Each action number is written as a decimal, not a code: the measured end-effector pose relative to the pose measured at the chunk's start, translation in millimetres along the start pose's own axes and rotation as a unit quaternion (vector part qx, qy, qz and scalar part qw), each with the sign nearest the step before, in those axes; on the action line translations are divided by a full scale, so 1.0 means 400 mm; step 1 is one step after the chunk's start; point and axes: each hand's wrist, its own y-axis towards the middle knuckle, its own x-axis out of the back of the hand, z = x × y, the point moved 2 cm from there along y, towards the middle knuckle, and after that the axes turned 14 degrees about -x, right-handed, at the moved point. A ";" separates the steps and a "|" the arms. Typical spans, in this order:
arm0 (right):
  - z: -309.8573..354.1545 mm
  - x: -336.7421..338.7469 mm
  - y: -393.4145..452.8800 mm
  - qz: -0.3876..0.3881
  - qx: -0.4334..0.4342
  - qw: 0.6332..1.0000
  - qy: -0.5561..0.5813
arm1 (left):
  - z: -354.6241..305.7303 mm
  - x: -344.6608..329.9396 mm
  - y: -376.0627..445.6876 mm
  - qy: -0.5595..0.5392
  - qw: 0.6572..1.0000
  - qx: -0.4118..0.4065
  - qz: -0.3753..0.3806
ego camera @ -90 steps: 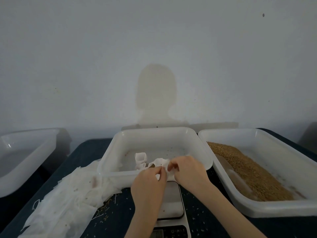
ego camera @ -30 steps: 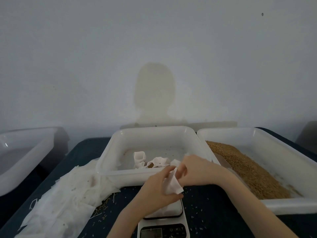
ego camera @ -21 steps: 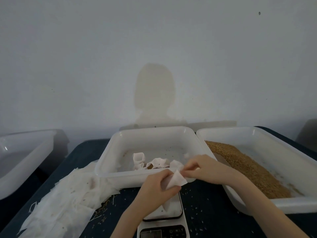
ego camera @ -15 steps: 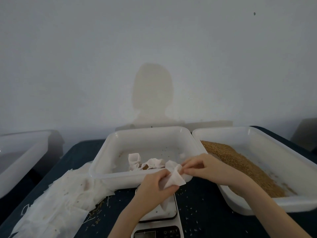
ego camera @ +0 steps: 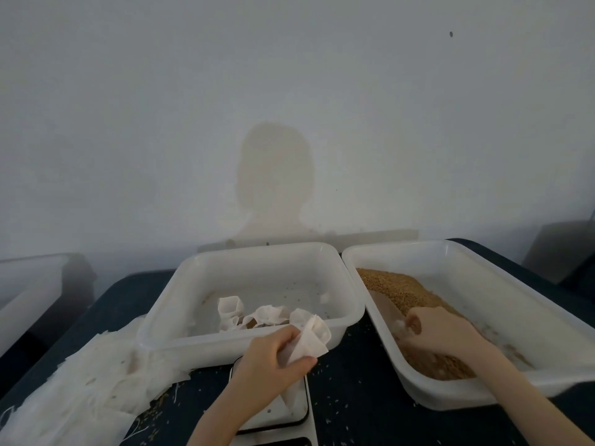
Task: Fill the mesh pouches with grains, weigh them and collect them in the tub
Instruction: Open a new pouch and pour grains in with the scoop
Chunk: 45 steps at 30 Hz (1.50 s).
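Mesh pouch [ego camera: 309, 342] empty, pinched in left hand [ego camera: 269, 360] above scale [ego camera: 273, 410] | right hand [ego camera: 442, 333] in grains [ego camera: 399, 292], curled, grip unclear | tub [ego camera: 193, 320] holds few pouches [ego camera: 257, 315] | filling, weighing pending | stack [ego camera: 93, 378] remains

Pretty bare room, mostly a plain pale wall [ego camera: 289, 91] that fills the upper part of the view, with a small dark speck [ego camera: 450, 34] up on the right. Soft dim light throws a head-and-shoulders shadow [ego camera: 275, 178] on the wall straight ahead. Below it is a dark navy table [ego camera: 354, 397], rounded at the far corners. Off in the far right corner there's a grey blurry shape [ego camera: 560, 249], can't tell what it is.
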 end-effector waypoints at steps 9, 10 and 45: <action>-0.004 0.042 0.009 -0.028 -0.035 0.998 -0.038 | -0.009 -0.019 -0.001 -0.018 1.000 -0.016 -0.002; -0.008 0.054 0.011 -0.044 -0.053 0.997 -0.044 | -0.011 -0.019 -0.002 -0.021 1.000 -0.017 0.000; -0.017 0.061 0.079 -0.123 -0.087 0.971 0.186 | 0.026 -0.018 -0.020 0.019 0.999 -0.026 -0.012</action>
